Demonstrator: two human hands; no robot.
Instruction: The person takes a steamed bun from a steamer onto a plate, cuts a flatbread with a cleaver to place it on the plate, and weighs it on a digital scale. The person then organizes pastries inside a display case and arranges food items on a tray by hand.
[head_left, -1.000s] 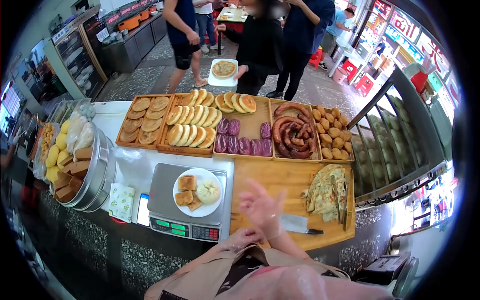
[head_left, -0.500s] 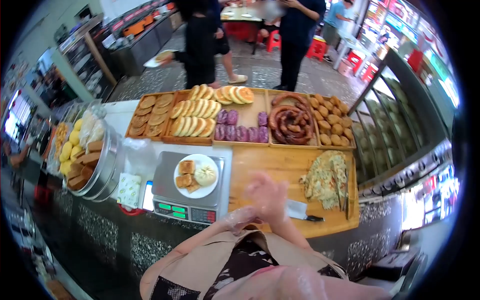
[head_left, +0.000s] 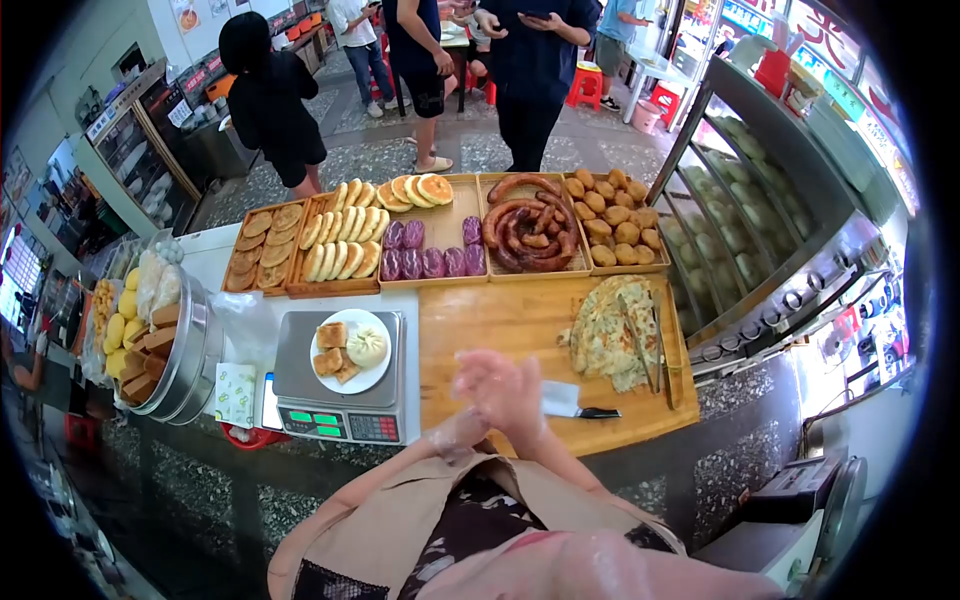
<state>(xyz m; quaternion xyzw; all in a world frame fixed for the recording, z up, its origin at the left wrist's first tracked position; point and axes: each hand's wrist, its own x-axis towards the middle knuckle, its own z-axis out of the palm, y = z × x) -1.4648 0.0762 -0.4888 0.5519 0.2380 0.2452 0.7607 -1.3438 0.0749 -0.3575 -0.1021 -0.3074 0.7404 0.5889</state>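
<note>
My right hand (head_left: 497, 388) is raised over the wooden board (head_left: 470, 320), its slightly blurred fingers apart and holding nothing. Close against its wrist is my left hand (head_left: 458, 432), whose fingers are hidden or too small to make out. A cleaver (head_left: 562, 399) lies on the board just right of my right hand. Beyond it are a flaky flatbread (head_left: 608, 335) and metal tongs (head_left: 634, 345). To the left, a white plate (head_left: 375, 378) with brown square pieces (head_left: 331, 335) and a white bun (head_left: 366, 347) rests on the scale (head_left: 292, 365).
Trays of flat cakes (head_left: 345, 228), purple rolls (head_left: 433, 263), sausages (head_left: 530, 235) and brown balls (head_left: 615, 220) line the far edge. A steel steamer (head_left: 190, 350) stands left, a glass-fronted cabinet (head_left: 745, 230) right. Several people, including a person in black (head_left: 270, 105), are beyond the counter.
The person in black has moved left, away from the counter's middle, and the plate they carried is barely visible. The view has shifted. My hands stay together, my right hand's fingers still apart.
</note>
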